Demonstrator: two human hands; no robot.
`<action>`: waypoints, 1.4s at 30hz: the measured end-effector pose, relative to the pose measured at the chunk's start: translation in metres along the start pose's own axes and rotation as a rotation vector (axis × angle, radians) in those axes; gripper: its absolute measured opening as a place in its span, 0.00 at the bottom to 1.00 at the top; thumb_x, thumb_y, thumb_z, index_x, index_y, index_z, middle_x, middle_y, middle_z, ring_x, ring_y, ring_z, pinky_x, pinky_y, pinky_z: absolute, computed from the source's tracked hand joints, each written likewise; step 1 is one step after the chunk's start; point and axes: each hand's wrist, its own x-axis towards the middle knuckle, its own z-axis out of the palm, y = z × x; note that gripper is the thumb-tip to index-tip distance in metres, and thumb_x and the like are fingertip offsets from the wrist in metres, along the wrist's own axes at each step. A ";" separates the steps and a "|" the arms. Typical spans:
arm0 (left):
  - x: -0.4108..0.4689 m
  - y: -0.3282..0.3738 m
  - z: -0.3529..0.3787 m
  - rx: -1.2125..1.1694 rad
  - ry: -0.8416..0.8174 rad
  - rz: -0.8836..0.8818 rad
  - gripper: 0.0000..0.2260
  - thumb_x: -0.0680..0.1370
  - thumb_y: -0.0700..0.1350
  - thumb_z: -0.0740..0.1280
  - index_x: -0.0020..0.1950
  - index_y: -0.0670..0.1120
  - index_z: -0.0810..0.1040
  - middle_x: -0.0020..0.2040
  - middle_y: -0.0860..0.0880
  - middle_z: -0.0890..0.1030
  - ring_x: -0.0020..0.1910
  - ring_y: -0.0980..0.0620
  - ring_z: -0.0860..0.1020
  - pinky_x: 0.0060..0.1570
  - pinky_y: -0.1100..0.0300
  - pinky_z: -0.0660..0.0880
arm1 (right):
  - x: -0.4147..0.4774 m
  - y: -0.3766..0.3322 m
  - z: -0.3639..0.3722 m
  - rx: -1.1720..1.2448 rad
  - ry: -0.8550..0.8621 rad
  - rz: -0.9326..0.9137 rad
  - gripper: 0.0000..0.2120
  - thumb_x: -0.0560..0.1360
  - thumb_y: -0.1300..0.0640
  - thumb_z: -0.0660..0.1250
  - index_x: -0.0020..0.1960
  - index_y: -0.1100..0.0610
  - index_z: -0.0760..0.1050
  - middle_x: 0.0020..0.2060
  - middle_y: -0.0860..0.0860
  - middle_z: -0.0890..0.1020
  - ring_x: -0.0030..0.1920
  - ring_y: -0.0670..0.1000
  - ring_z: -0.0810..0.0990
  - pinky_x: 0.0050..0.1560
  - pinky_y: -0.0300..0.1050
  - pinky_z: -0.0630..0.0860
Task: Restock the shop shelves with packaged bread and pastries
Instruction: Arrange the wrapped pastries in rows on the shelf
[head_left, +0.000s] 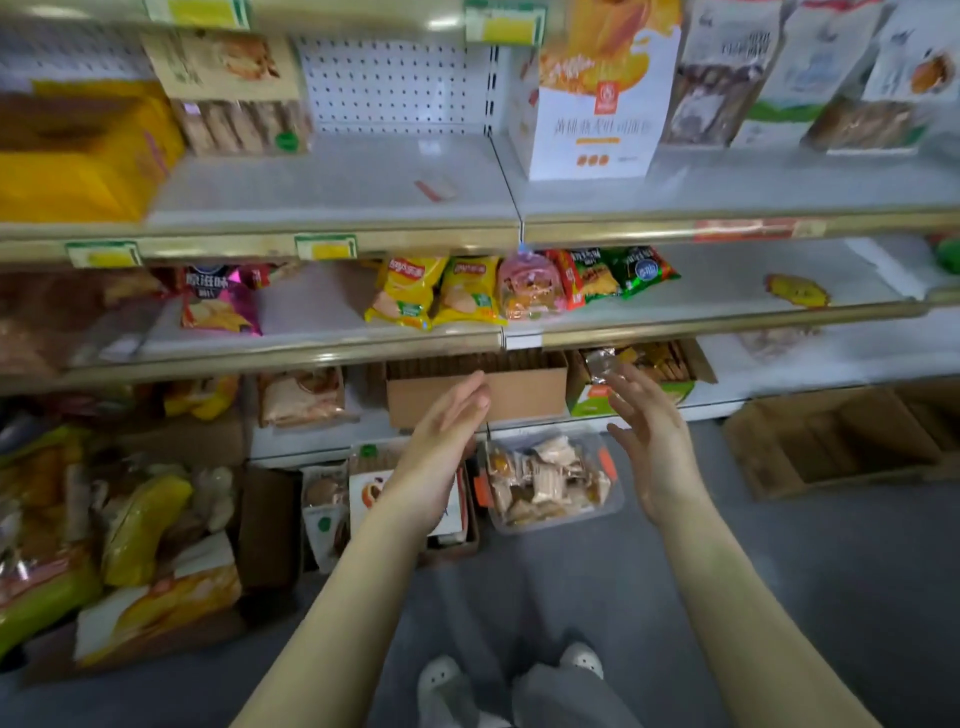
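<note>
From the head camera, the left hand (441, 452) and right hand (652, 447) are both empty. Their fingers are straight and the palms face each other with a gap between them, which I judge to be the spacing for taking a wide pack from both sides.

The stock to go up sits on the floor directly below them, likely so each pick is a short reach:
- a clear tub (550, 480) of wrapped pastries
- a low carton (405, 499) of packs beside it
- a pile of bags (145, 545) further left

A white bread bag (597, 104) stands upright on the top shelf (337, 176), face outward so shoppers can read it. The bare stretch to its left looks like the place to fill. Crisp bags (405, 291) lie on the middle shelf.

A good deal is unclear:
- The left forearm covers part of the carton.
- The shelf lip hides the back of the brown box (524, 395) behind the hands.
- The far-left goods are blurred, and the price labels cannot be read.
</note>
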 end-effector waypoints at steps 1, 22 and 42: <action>0.000 -0.007 0.003 0.000 -0.004 -0.017 0.20 0.75 0.61 0.67 0.66 0.64 0.74 0.69 0.60 0.74 0.72 0.56 0.68 0.74 0.52 0.60 | -0.001 0.006 -0.005 -0.004 0.013 0.020 0.12 0.79 0.52 0.63 0.62 0.45 0.76 0.59 0.44 0.81 0.63 0.43 0.76 0.63 0.47 0.70; 0.047 -0.086 0.194 -0.032 0.066 -0.123 0.17 0.83 0.51 0.61 0.72 0.55 0.72 0.66 0.59 0.75 0.67 0.55 0.72 0.56 0.62 0.71 | 0.059 0.017 -0.204 0.008 -0.042 0.194 0.12 0.75 0.48 0.68 0.58 0.43 0.76 0.59 0.42 0.80 0.57 0.39 0.78 0.60 0.42 0.72; 0.166 -0.128 0.163 -0.196 0.244 -0.425 0.16 0.81 0.54 0.64 0.69 0.54 0.71 0.68 0.51 0.75 0.68 0.50 0.71 0.68 0.53 0.68 | 0.200 0.059 -0.180 -0.163 -0.041 0.435 0.10 0.82 0.55 0.59 0.62 0.50 0.74 0.63 0.51 0.77 0.59 0.48 0.75 0.55 0.44 0.72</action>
